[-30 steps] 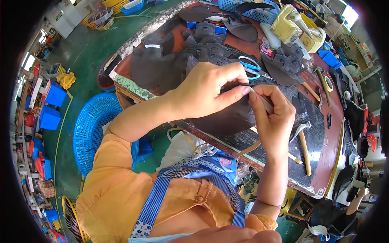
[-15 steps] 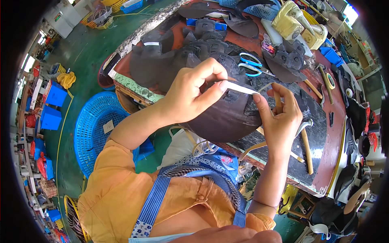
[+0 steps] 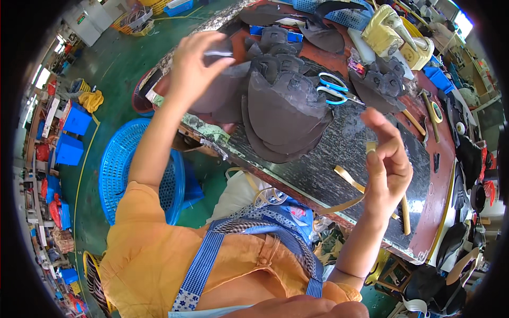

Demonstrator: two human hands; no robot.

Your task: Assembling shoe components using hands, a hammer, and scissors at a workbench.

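Note:
My left hand [image 3: 195, 62] is raised at the far left of the workbench [image 3: 339, 159], holding a dark leather piece [image 3: 225, 87] with a pale strip pinched at its fingertips. My right hand [image 3: 386, 159] is lifted over the bench's near side, thumb and fingers pinching the end of a tan strip [image 3: 347, 185] that curls down below it. Between the hands lies a stack of dark cut leather pieces [image 3: 286, 114]. Blue-handled scissors [image 3: 331, 90] rest just behind the stack.
More dark pieces [image 3: 379, 82] and a yellow machine [image 3: 395, 34] stand at the bench's back. A blue plastic basket [image 3: 119, 169] sits on the green floor to the left. Tools and a tape roll [image 3: 436, 111] lie on the right side.
The hands have separated: my left hand carried the dark piece away to the far left, while my right hand stayed near the bench's front holding the tan strip.

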